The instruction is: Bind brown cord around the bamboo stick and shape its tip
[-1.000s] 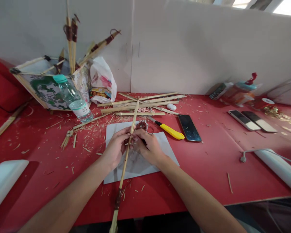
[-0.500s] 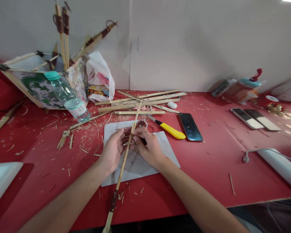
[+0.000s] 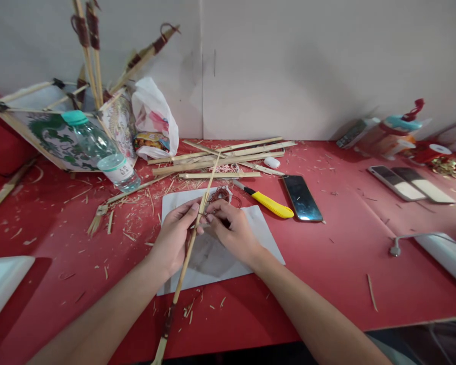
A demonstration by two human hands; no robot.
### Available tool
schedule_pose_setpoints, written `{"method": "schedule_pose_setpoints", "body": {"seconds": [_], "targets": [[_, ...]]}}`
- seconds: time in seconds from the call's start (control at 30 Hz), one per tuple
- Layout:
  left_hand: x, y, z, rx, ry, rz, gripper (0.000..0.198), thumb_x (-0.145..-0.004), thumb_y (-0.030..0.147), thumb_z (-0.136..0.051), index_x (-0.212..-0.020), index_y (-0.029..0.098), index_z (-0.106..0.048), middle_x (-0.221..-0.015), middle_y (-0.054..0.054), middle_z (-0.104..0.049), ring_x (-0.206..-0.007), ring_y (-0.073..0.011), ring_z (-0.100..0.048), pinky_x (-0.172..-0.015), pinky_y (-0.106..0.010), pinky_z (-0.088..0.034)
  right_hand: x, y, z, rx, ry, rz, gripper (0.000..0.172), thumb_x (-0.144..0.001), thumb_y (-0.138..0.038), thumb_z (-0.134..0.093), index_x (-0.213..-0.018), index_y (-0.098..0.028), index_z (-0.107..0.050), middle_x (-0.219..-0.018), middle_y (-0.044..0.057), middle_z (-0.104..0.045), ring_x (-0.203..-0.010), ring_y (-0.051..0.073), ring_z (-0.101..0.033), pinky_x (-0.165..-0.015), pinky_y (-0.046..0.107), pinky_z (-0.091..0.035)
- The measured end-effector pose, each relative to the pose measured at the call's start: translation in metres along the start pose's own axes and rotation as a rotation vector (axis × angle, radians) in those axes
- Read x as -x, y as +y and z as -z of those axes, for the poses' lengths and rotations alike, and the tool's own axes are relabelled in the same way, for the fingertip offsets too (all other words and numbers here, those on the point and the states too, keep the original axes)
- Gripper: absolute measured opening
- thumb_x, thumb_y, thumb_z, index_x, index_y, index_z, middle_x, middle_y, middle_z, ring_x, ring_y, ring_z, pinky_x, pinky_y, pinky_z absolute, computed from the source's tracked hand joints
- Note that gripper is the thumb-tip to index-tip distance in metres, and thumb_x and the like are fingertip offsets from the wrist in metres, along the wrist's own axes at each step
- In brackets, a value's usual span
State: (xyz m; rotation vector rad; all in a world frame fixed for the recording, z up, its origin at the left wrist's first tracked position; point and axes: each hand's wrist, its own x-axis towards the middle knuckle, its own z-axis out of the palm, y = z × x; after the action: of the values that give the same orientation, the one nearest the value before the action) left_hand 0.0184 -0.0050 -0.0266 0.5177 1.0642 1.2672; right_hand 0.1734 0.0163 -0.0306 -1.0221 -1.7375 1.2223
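A long, thin bamboo stick (image 3: 187, 258) slants from the near table edge up and away over a sheet of white paper (image 3: 266, 241). Its near part carries a dark brown cord wrapping. Around its middle my left hand (image 3: 174, 234) is closed, thumb lying along the stick. Close on the other side, my right hand (image 3: 233, 229) pinches a thin brown cord against the stick; the fingertips partly hide it. Just beyond the fingers lies a loose coil of reddish-brown cord (image 3: 221, 193) on the paper.
A yellow utility knife (image 3: 272, 204) with its blade out lies near a phone (image 3: 302, 198). Bamboo strips (image 3: 220, 165) and shavings are spread behind. At left stand a water bottle (image 3: 116, 170), a plastic bag (image 3: 155, 121) and a dragon-patterned frame (image 3: 57, 139) with wrapped sticks.
My left thumb has shifted to lie along the stick, and the fingers of both hands have moved at the cord. The stick's near end has swung slightly left. The view has moved a little.
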Motion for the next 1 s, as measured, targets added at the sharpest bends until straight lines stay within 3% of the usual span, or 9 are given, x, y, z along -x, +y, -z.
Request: {"method": "schedule_pose_setpoints", "body": {"seconds": [0.17,0.37,0.5,0.6,0.73,1.0], "targets": [[0.002,0.002,-0.004,0.019,0.005,0.002,0.027,-0.085,0.027,-0.081,-0.109,0.016,-0.074,-0.078,0.0,-0.068,-0.058,-0.005,-0.062,-0.053,-0.012,-0.053,-0.003,-0.002,-0.002,-0.332,0.02,-0.208,0.014,-0.089,-0.04,-0.069,-0.092,-0.027,-0.069,-0.087,0.001,-0.074,-0.08,0.019,-0.067,-0.072,0.032,-0.052],[0.005,0.007,-0.009,0.062,0.022,0.04,0.025,-0.084,0.015,-0.078,-0.107,0.015,-0.067,-0.079,-0.001,-0.069,-0.065,-0.0073,-0.066,-0.059,-0.014,-0.058,-0.003,-0.006,0.002,-0.501,-0.006,-0.399,0.025,-0.082,-0.042,-0.078,-0.098,-0.023,-0.075,-0.069,0.0,-0.064,-0.065,0.015,-0.058,-0.052,0.025,-0.04],[0.005,0.006,-0.007,0.055,-0.044,0.078,0.027,-0.085,0.019,-0.08,-0.107,0.017,-0.065,-0.083,-0.001,-0.069,-0.065,-0.0068,-0.065,-0.058,-0.013,-0.057,-0.004,-0.007,0.004,-0.573,-0.046,-0.387,0.023,-0.081,-0.038,-0.079,-0.096,-0.021,-0.075,-0.072,0.0,-0.064,-0.058,0.011,-0.051,-0.046,0.024,-0.031],[0.006,0.004,-0.006,0.043,-0.061,0.1,0.028,-0.084,0.025,-0.082,-0.104,0.018,-0.064,-0.08,0.001,-0.067,-0.063,-0.0064,-0.063,-0.055,-0.012,-0.055,-0.005,-0.008,0.006,-0.605,-0.072,-0.345,0.023,-0.081,-0.039,-0.079,-0.095,-0.021,-0.074,-0.077,0.001,-0.067,-0.059,0.011,-0.051,-0.045,0.024,-0.03],[0.008,0.001,-0.005,-0.034,-0.089,0.115,0.03,-0.086,0.04,-0.081,-0.099,0.019,-0.064,-0.077,0.002,-0.063,-0.061,-0.0063,-0.061,-0.053,-0.014,-0.053,-0.005,-0.011,0.008,-0.608,-0.084,-0.318,0.026,-0.081,-0.043,-0.081,-0.093,-0.022,-0.071,-0.067,-0.002,-0.06,-0.057,0.012,-0.053,-0.044,0.024,-0.031],[0.01,0.0,-0.007,-0.122,-0.084,0.086,0.036,-0.085,0.047,-0.079,-0.101,0.017,-0.07,-0.073,0.002,-0.06,-0.056,-0.0067,-0.058,-0.052,-0.016,-0.051,-0.004,-0.01,0.007,-0.649,-0.052,-0.287,0.029,-0.082,-0.044,-0.081,-0.091,-0.021,-0.066,-0.064,-0.006,-0.056,-0.046,0.006,-0.04,-0.042,0.023,-0.029]]}}
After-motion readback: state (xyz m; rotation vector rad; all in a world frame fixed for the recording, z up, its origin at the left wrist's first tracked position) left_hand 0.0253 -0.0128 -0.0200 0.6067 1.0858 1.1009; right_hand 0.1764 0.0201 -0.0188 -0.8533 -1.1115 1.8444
